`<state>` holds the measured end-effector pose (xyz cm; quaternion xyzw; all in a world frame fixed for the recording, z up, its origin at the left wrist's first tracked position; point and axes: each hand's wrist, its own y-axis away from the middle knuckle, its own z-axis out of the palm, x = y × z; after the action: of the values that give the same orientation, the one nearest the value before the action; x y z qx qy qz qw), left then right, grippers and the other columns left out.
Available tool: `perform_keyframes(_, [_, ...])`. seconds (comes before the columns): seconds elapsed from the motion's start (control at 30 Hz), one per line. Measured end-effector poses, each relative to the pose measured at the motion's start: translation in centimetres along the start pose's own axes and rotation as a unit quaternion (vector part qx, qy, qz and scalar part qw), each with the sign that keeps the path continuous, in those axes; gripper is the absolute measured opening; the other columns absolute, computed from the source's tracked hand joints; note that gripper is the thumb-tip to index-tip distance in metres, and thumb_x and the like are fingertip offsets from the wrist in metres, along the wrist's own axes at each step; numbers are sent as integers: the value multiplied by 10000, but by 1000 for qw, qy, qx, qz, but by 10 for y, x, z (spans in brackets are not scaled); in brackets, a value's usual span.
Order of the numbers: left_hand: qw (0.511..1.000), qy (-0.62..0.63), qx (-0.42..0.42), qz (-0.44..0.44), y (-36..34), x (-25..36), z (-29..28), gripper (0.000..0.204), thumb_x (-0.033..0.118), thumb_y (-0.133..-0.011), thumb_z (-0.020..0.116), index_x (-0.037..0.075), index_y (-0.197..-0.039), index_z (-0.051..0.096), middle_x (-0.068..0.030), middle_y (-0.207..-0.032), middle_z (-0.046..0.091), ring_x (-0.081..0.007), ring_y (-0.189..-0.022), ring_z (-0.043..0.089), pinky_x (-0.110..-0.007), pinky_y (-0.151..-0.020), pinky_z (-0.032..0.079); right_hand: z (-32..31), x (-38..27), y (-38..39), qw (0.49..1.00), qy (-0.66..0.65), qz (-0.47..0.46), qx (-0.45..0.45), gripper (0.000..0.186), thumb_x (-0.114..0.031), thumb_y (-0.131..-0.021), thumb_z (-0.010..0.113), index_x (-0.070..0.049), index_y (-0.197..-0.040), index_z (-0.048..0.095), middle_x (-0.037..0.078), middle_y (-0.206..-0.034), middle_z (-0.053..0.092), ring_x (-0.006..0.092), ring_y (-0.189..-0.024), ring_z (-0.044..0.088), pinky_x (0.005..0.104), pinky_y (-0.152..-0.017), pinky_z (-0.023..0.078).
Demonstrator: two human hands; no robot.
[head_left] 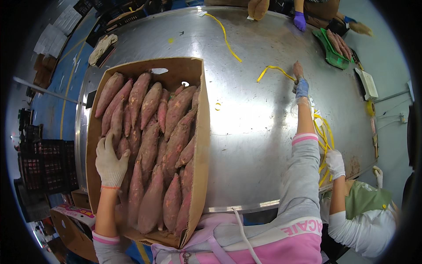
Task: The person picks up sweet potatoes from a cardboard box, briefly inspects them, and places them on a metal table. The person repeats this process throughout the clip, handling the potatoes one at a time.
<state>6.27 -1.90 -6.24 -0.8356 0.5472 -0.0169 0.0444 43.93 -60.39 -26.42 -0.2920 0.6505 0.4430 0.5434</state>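
Note:
A cardboard box (199, 189) packed with rows of long purple sweet potatoes (149, 187) stands at the left. Inside it, my left hand (110, 160), in a cream knit glove, has its fingers curled on a sweet potato (117, 121). My right hand (301, 87), in a blue glove with clear plastic at the wrist, is stretched across the steel table (241, 149), closed on a small sweet potato (297, 69). A yellow strap (272, 67) lies beside that hand, and more yellow straps (325, 134) lie near my right forearm.
At the right, another person's white-gloved hand (336, 163) touches the straps. Across the table are a purple-gloved hand (300, 22), a green tray (332, 57) with sweet potatoes and a white scale (365, 83). A glove (102, 47) lies at the back left; black crates (46, 167) stand beyond the left edge.

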Motion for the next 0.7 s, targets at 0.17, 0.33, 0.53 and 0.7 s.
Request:
perform_keyframes(0.17, [985, 147, 89, 24, 1, 6, -8, 614, 186, -763, 746, 33, -1298, 490, -184, -1236, 552, -340, -1159, 541, -393, -965, 451, 45, -36, 52, 958, -202, 1, -202, 234, -371, -951, 570, -145, -916, 521, -60, -598, 365, 43, -427, 283, 214, -386, 225])
perform_keyframes(0.33, [782, 616, -89, 1, -24, 94, -50, 617, 53, -840, 673, 19, -1387, 389, -139, -1270, 554, -163, -928, 618, -270, -823, 502, 113, -105, 238, 908, -48, -114, -400, 337, -446, -945, 531, -141, -801, 536, -73, -588, 364, 40, -464, 280, 216, -435, 216])
perform_keyframes(0.53, [541, 827, -55, -141, -40, 148, -68, 450, 381, -939, 600, 42, -1225, 527, -70, -990, 618, -81, -531, 516, -176, -426, 391, 168, -128, 368, 733, 96, -317, -594, 518, -438, -979, 481, -35, -1304, 513, 63, -1090, 619, 101, -864, 559, 246, -780, 456])
perform_keyframes(0.7, [519, 828, -38, -210, -40, 91, -75, 388, 394, -923, 625, 85, -1142, 540, -58, -930, 613, -62, -479, 495, -144, -351, 349, 176, -133, 363, 738, 83, -131, -657, 518, -460, -1018, 369, -21, -1082, 635, 72, -818, 612, 173, -759, 577, 315, -733, 486])
